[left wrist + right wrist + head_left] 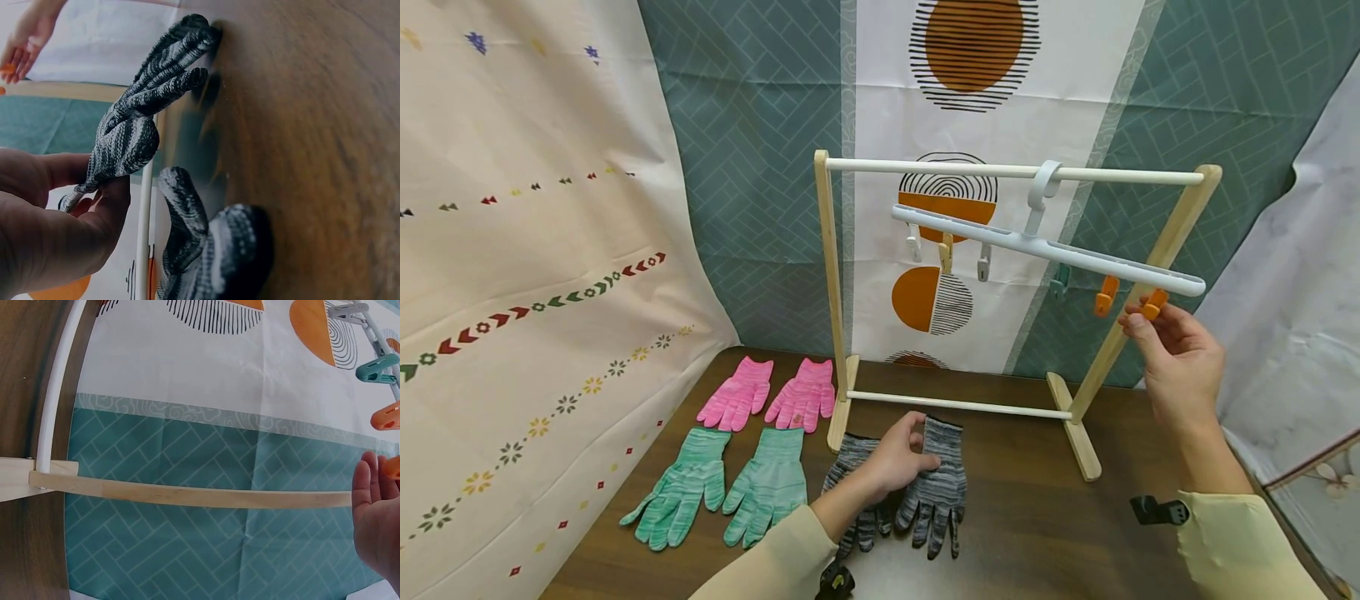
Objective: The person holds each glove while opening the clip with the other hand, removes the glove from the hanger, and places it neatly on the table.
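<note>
My left hand (pixel 898 458) pinches a grey-and-black striped knit glove (pixel 943 467) at its cuff, thumb on one side and fingers on the other. In the left wrist view, the glove's fingers (pixel 181 53) stick out above the table. A matching grey glove (pixel 853 454) lies partly hidden under my left forearm. My right hand (pixel 1187 358) pinches the orange clip (pixel 1155 304) at the right end of a pale clip hanger (pixel 1045 246). This hanger hooks over the rack's top bar and tilts down to the right. Another orange clip (pixel 1106 296) hangs just left of my right fingers.
A wooden rack (pixel 831 275) with a white top bar (pixel 925 168) stands at the back. Green (pixel 1057 282), grey (pixel 984 262), yellow (pixel 946 252) and white (pixel 913 242) clips hang further left. Pink gloves (pixel 805 396) and green gloves (pixel 767 483) lie on the table's left.
</note>
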`<state>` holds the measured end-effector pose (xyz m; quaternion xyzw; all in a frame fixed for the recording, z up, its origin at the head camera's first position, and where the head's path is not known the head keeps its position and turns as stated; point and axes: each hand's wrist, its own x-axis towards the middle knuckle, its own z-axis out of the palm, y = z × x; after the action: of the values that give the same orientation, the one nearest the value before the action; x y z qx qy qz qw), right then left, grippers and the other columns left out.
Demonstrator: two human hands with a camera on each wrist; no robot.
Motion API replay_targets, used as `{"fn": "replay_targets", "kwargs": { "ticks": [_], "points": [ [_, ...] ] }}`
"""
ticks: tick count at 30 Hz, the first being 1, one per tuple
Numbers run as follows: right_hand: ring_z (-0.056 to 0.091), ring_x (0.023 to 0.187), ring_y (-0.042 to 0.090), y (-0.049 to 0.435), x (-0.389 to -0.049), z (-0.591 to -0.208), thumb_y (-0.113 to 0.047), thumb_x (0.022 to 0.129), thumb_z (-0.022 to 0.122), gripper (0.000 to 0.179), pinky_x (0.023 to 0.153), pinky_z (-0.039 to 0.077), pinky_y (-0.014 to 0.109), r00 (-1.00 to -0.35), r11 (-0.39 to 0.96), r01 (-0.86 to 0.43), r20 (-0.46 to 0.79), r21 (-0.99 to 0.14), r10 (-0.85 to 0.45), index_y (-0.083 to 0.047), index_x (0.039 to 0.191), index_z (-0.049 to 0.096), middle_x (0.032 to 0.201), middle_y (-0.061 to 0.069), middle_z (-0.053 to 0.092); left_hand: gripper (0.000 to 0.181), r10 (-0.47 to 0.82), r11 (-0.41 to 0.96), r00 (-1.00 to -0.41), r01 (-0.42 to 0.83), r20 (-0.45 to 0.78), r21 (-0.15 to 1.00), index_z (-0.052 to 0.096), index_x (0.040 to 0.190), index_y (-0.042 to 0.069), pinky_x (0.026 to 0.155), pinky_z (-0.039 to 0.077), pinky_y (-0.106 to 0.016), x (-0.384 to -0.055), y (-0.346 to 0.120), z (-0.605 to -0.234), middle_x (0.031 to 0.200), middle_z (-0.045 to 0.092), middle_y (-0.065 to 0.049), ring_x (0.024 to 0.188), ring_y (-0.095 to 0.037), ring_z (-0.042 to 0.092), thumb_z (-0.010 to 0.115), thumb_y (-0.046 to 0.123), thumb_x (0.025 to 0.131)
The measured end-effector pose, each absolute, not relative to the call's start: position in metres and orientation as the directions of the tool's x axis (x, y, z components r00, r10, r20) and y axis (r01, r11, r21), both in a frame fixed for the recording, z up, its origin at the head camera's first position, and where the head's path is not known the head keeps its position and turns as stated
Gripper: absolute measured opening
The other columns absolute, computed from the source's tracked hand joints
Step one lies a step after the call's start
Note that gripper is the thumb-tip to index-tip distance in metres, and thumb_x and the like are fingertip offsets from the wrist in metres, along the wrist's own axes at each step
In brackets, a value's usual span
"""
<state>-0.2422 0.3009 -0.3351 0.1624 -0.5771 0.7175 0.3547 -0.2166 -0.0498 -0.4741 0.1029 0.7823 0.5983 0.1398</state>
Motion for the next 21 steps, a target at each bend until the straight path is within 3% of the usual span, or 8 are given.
{"fn": "replay_targets", "kwargs": {
  "ticks": [10, 17, 21],
  "points": [
    [0.074, 0.088, 0.022, 0.303, -0.241, -0.339, 0.015, 0.092, 0.072, 0.037, 0.087, 0.059, 0.024, -0.689, -0.085, -0.704, 0.650, -0.705, 0.320, 0.023, 0.127, 0.062, 0.104, 0.017, 0.076, 0.062, 0.314, 0.299, -0.942, -0.023, -0.121, 0.954, 0.049, 0.148, 0.003, 0.097, 0.049, -0.057, -0.215, -0.049, -0.482, 0.127, 0.065, -0.022, 0.121, -0.035, 0.058, 0.079, 0.002, 0.094],
    [0.074, 0.094, 0.018, 0.305, -0.238, -0.344, 0.014, 0.090, 0.076, 0.043, 0.087, 0.057, 0.018, -0.707, -0.018, -0.663, 0.619, -0.748, 0.342, 0.016, 0.131, 0.065, 0.110, 0.014, 0.077, 0.062, 0.316, 0.303, -0.941, -0.023, -0.123, 0.953, 0.047, 0.147, 0.002, 0.075, 0.045, -0.042, -0.213, -0.050, -0.485, 0.107, 0.064, -0.015, 0.092, -0.027, 0.055, 0.078, -0.001, 0.093],
    [0.073, 0.097, 0.017, 0.307, -0.237, -0.348, 0.013, 0.091, 0.076, 0.045, 0.087, 0.056, 0.017, -0.720, 0.006, -0.635, 0.595, -0.772, 0.358, 0.012, 0.134, 0.066, 0.112, 0.013, 0.076, 0.061, 0.310, 0.305, -0.945, -0.006, -0.106, 0.952, 0.048, 0.145, 0.001, 0.071, 0.042, -0.038, -0.213, -0.050, -0.486, 0.100, 0.063, -0.013, 0.085, -0.025, 0.052, 0.077, -0.004, 0.091]
  ]
}}
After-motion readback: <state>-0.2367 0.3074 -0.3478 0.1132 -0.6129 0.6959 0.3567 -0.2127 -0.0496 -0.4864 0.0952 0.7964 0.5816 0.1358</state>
